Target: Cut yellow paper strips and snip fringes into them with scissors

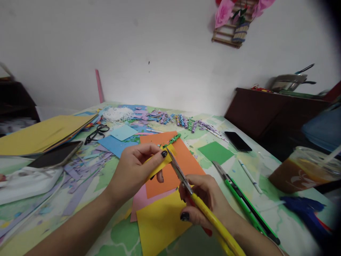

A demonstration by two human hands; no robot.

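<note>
Pinched between the thumb and fingers of my left hand (145,160) is a small piece of yellow paper (165,160). My right hand (204,199) is closed around scissors (181,174) with a long yellow handle, and their blade tips meet the yellow paper's right edge. Beneath both hands lie an orange sheet (186,156), a pink sheet (141,199) and a larger yellow sheet (162,224). A small green curled piece (173,139) rests on the orange sheet, just beyond my left fingers.
To the right are a green utility knife (246,204), a green square (215,153), a phone (238,141), a drink cup (303,170) and a blue glue gun (303,209). Glasses (97,133), another phone (57,154) and purple paper strips (82,188) lie left. Paper curls (183,121) line the back.
</note>
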